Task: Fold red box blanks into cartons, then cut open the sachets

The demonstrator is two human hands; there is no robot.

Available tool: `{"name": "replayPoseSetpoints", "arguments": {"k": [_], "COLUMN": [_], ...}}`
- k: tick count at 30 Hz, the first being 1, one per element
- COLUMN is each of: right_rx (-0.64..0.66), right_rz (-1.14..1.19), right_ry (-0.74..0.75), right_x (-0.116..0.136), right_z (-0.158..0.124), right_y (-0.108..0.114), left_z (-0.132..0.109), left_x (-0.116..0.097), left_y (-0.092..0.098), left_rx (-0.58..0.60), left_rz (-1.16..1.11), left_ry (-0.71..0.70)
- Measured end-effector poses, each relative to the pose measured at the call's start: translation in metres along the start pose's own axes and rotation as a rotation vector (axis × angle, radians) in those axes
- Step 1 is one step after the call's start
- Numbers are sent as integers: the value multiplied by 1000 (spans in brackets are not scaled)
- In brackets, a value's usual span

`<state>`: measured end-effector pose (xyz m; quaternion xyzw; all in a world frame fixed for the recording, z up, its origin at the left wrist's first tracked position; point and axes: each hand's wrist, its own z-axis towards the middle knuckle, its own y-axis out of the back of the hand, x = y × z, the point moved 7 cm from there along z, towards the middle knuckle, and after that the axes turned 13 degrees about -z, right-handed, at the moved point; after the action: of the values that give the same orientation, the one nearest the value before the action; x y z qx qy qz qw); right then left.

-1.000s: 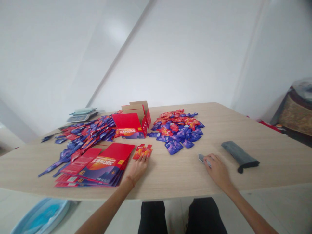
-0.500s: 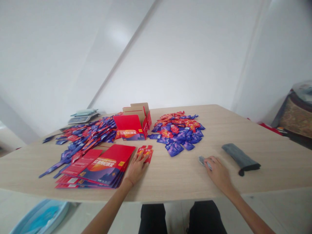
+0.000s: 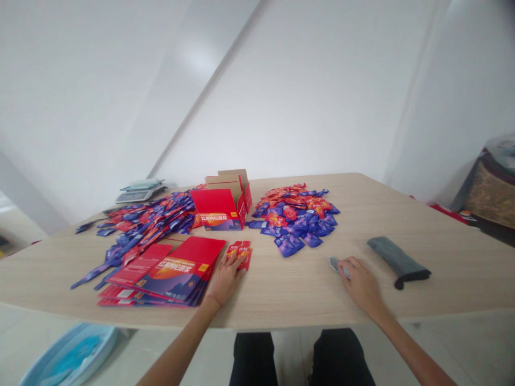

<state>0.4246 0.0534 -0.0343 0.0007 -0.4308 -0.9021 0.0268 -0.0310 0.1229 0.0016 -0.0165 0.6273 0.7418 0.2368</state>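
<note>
In the head view, with the wearer at the clock's hub and twelve straight ahead, a wood-grain table [image 3: 289, 292] spreads out. The left hand [image 3: 224, 279] lies palm down toward half past ten, fingers loose and slightly parted, their tips resting over a pair of red-orange sachets [image 3: 244, 249] that lie flat side by side. The right hand [image 3: 359, 280] rests toward half past one — thumb and fingers pinched on a small grey object [image 3: 333, 263], too covered to identify.

At ten o'clock, just beside the left hand, is a stack of flattened printed cartons [image 3: 177, 271]; beyond it sprawls a heap of red and purple sachet strips [image 3: 148, 220]. Open red cardboard boxes [image 3: 219, 220] stand at eleven, and a pile of loose red and purple sachets [image 3: 298, 214] sits at twelve. A digital scale [image 3: 137, 196] bearing pale packets [image 3: 140, 184] is farther off, between ten and eleven. At two o'clock lies a grey fabric pouch [image 3: 396, 260] — near the right hand, not touching it.
</note>
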Motion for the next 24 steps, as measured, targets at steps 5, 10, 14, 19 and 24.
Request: {"name": "replayPoseSetpoints", "arguments": {"k": [5, 10, 14, 19, 24], "right_rx": [-6, 2, 0, -11, -10], "right_rz": [-10, -21, -12, -10, 1], "right_ry": [6, 6, 7, 5, 9], "right_x": [-1, 0, 2, 1, 0], "right_z": [-1, 0, 0, 0, 0], "right_y": [-2, -1, 2, 2, 0], "left_z": [4, 6, 4, 2, 2], "left_x": [0, -1, -1, -2, -1], "left_y": [5, 7, 6, 4, -1], "left_rx": [-8, -9, -10, 1, 50], "left_rz": [12, 16, 14, 21, 15], "left_ry": [30, 16, 2, -27, -32]}}
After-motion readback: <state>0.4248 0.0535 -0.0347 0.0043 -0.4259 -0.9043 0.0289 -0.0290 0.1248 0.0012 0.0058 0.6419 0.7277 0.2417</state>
